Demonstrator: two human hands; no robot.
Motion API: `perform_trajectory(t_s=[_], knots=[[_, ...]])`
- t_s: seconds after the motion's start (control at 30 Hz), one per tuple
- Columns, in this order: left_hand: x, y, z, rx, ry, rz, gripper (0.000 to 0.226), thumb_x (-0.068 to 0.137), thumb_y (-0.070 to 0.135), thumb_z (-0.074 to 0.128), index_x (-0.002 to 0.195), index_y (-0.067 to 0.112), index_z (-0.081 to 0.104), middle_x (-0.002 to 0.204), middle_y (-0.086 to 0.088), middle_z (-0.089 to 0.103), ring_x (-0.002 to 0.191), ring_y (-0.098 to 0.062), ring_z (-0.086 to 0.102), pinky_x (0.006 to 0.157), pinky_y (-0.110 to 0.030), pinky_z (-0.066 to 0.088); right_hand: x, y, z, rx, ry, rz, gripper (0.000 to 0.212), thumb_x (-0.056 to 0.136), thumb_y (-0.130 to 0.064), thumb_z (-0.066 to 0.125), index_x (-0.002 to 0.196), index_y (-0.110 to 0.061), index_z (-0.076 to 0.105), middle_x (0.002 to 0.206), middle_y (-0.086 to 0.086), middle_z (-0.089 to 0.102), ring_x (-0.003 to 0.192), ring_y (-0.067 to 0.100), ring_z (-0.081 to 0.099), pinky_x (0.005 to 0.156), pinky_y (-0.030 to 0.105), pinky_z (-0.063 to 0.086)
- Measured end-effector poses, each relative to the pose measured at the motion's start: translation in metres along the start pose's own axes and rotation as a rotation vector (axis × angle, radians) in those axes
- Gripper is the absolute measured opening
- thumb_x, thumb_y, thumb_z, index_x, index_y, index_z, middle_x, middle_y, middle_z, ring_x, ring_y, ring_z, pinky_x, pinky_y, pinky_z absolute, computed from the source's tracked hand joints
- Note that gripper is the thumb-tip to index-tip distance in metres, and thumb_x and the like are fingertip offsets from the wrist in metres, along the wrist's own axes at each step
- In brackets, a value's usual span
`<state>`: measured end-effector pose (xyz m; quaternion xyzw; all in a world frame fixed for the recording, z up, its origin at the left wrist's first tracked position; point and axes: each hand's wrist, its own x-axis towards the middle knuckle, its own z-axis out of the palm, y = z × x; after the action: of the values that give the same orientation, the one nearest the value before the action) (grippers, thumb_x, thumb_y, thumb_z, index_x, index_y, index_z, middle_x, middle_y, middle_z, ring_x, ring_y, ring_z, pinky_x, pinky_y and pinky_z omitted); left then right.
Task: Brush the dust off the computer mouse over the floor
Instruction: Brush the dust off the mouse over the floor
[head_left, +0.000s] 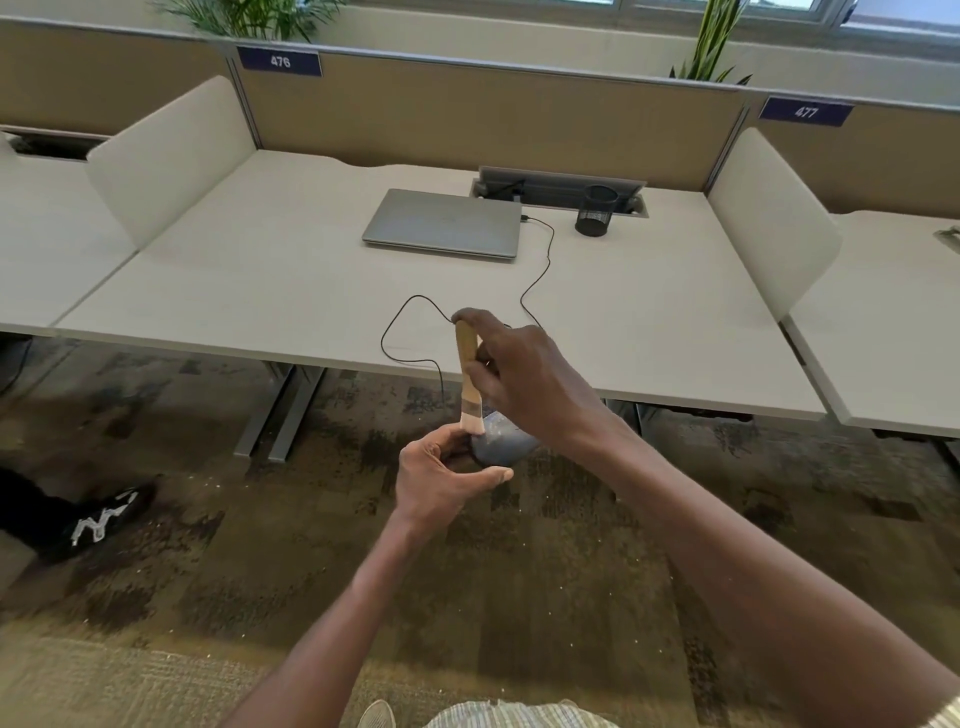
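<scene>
Mouse (506, 441): one unit, dark and flecked with pale dust, located at centre frame, just below the desk edge (363, 361) and clear of the desktop, above the carpet (571, 597). Judged reason for this position: loosened dust drops to the floor rather than onto the work surface.

Left hand (441, 478): closed around the mouse from the left side and beneath, thumb lying under it, so that the top face is left exposed to the brush.

Right hand (519, 374): closed on the wooden handle of one brush (469, 379), held nearly upright, bristle end down and touching the upper left of the mouse. The steep angle appears suited to short flicking strokes.

Cable (410, 332): one black lead loops across the desk towards the laptop (441, 223); its slack evidently allows the mouse to be held off the desk without unplugging.

Count, upper centre of frame: one closed laptop, one black mesh pen cup (596, 210). Pale specks lie scattered on the carpet below.
</scene>
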<state>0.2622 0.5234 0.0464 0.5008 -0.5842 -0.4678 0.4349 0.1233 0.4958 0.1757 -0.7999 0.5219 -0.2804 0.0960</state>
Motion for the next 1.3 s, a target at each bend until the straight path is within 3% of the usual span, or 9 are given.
perform_trajectory(t_s=[0.13,0.3,0.47,0.67,0.9,1.1,1.3], knots=[[0.000,0.002,-0.003,0.028,-0.007,0.004,0.045,0.062,0.012,0.096,0.102,0.013,0.076,0.094,0.004,0.080,0.086,-0.006,0.077,0.079,-0.021,0.061,-0.001,0.001,-0.005,0.057,0.017,0.010,0.049,0.094,-0.007,0.064,0.141,-0.010,0.050,0.080,0.011,0.074,0.068,0.025,0.069,0.069,0.041,0.058],[0.000,0.008,-0.003,0.084,-0.003,0.029,0.037,0.063,0.018,0.096,0.081,0.032,0.068,0.080,0.011,0.075,0.071,0.004,0.070,0.064,-0.011,0.053,0.001,-0.001,0.007,0.046,-0.078,-0.012,0.051,0.094,-0.008,0.063,0.143,-0.012,0.048,0.080,0.012,0.071,0.066,0.027,0.067,0.066,0.046,0.058],[0.002,0.003,-0.003,0.017,0.008,-0.007,0.045,0.061,0.015,0.097,0.100,0.014,0.076,0.094,0.001,0.080,0.087,-0.013,0.077,0.079,-0.026,0.062,0.010,0.005,0.008,0.018,-0.053,0.026,0.048,0.094,-0.008,0.061,0.140,-0.011,0.049,0.075,0.012,0.070,0.062,0.028,0.065,0.063,0.045,0.058],[-0.002,0.000,-0.001,-0.026,0.009,-0.033,0.072,0.059,0.013,0.098,0.125,0.012,0.069,0.103,0.007,0.077,0.094,-0.005,0.076,0.082,-0.021,0.060,0.017,0.014,0.005,-0.014,-0.001,0.088,0.041,0.092,-0.006,0.059,0.132,-0.011,0.051,0.072,0.013,0.066,0.059,0.032,0.062,0.061,0.047,0.058],[-0.002,0.000,-0.007,-0.025,0.025,-0.023,0.069,0.059,0.010,0.097,0.123,0.013,0.069,0.102,0.010,0.075,0.093,0.000,0.075,0.081,-0.016,0.059,0.010,0.014,-0.006,0.143,0.091,0.112,0.049,0.093,-0.005,0.064,0.140,-0.011,0.052,0.079,0.010,0.073,0.069,0.025,0.071,0.071,0.044,0.061],[0.002,-0.001,-0.011,-0.019,0.026,-0.004,0.069,0.061,0.017,0.096,0.124,0.013,0.069,0.109,0.005,0.076,0.099,-0.003,0.074,0.085,-0.021,0.059,-0.004,0.007,-0.010,0.181,-0.013,0.057,0.051,0.091,-0.005,0.069,0.140,-0.012,0.054,0.084,0.008,0.075,0.073,0.021,0.071,0.075,0.041,0.059],[0.002,0.001,-0.009,-0.067,0.020,-0.023,0.070,0.061,0.011,0.095,0.124,0.019,0.066,0.108,0.008,0.075,0.100,-0.003,0.074,0.084,-0.018,0.058,-0.004,0.011,-0.007,0.168,-0.012,0.057,0.047,0.093,-0.005,0.067,0.138,-0.014,0.055,0.083,0.007,0.073,0.070,0.021,0.069,0.073,0.040,0.059]])
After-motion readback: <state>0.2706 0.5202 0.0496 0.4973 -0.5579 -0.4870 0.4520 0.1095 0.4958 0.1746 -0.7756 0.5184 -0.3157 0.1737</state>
